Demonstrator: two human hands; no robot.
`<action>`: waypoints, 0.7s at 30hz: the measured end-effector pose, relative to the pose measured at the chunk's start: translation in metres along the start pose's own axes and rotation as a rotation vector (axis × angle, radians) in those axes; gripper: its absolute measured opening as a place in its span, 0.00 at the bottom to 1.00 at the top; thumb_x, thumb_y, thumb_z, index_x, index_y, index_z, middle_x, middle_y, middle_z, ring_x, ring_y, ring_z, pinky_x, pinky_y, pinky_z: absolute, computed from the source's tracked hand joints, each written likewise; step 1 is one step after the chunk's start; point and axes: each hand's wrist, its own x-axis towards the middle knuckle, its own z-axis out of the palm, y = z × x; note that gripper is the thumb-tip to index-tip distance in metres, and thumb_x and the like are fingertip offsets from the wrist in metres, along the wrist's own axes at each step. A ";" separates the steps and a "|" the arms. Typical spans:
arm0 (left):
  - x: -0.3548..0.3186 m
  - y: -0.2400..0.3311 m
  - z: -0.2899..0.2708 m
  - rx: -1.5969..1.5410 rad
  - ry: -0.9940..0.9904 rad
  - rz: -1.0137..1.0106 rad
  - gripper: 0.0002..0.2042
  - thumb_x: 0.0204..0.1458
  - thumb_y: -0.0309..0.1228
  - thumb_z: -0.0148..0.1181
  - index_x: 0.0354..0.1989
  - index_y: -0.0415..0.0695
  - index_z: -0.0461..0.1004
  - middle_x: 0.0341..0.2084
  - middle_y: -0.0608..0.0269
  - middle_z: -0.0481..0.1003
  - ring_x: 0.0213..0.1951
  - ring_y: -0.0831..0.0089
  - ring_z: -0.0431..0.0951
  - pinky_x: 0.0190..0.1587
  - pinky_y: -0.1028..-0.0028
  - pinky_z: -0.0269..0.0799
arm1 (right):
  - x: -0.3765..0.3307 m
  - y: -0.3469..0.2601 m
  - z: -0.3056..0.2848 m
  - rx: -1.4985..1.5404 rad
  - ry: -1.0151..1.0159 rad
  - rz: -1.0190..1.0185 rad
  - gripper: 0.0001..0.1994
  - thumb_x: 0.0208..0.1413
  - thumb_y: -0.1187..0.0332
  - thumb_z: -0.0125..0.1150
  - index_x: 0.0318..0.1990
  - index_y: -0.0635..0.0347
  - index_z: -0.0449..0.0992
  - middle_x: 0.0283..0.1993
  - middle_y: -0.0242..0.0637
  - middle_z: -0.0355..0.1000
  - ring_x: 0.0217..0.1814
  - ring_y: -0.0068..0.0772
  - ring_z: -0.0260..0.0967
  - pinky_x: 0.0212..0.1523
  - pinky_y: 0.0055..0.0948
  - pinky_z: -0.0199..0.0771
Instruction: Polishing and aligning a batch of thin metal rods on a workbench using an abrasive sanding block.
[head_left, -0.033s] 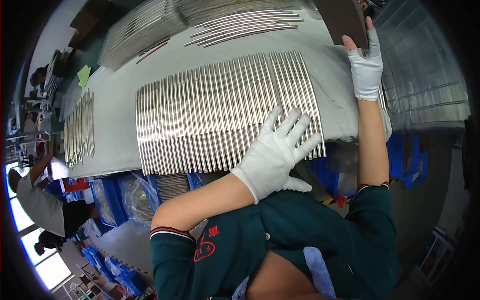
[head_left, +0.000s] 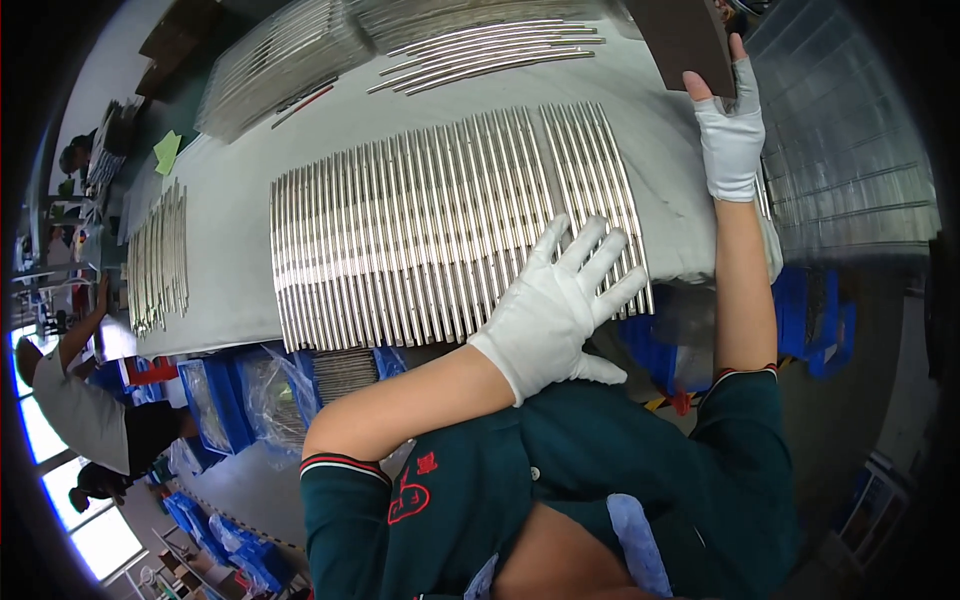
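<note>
My left hand (head_left: 556,312), in a white glove, lies with spread fingers over the right part of a row of shiny metal rods (head_left: 400,235). The rods sit side by side on the grey-covered table, with a narrow gap between the main group and a smaller group at the right. Far out to the right, my right hand (head_left: 731,140) wears a white glove with bare thumb and fingertip. It is closed on the near edge of a dark brown flat board (head_left: 688,48), which runs out of the picture at the top.
More rods (head_left: 490,50) lie at the back, beside a clear plastic tray (head_left: 275,70) of rods. Another batch (head_left: 158,260) lies at the left. Stacked clear trays (head_left: 850,150) stand right. Blue bins (head_left: 215,405) sit below the table edge. A person (head_left: 85,405) works at far left.
My left hand has shifted very slightly to the right over the rods. My right hand and the board stay almost where they were.
</note>
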 end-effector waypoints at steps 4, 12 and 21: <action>0.021 0.007 0.010 -0.031 0.001 0.057 0.50 0.38 0.66 0.61 0.67 0.46 0.60 0.63 0.42 0.61 0.66 0.43 0.56 0.68 0.47 0.47 | 0.000 0.001 -0.001 -0.030 -0.006 -0.034 0.34 0.56 0.73 0.67 0.69 0.58 0.60 0.62 0.39 0.68 0.58 0.27 0.69 0.58 0.26 0.70; 0.028 0.006 0.013 -0.013 0.007 0.100 0.48 0.39 0.68 0.59 0.66 0.48 0.62 0.63 0.43 0.62 0.67 0.43 0.56 0.67 0.42 0.45 | -0.001 -0.004 0.001 0.026 0.025 0.011 0.34 0.56 0.73 0.67 0.69 0.58 0.59 0.62 0.39 0.68 0.58 0.28 0.69 0.58 0.26 0.70; -0.006 -0.004 -0.007 0.025 -0.027 0.016 0.47 0.37 0.67 0.60 0.65 0.50 0.63 0.62 0.44 0.63 0.66 0.43 0.57 0.66 0.40 0.44 | -0.002 -0.002 0.001 0.033 0.000 -0.012 0.34 0.56 0.72 0.68 0.69 0.57 0.59 0.61 0.39 0.69 0.58 0.28 0.69 0.59 0.26 0.70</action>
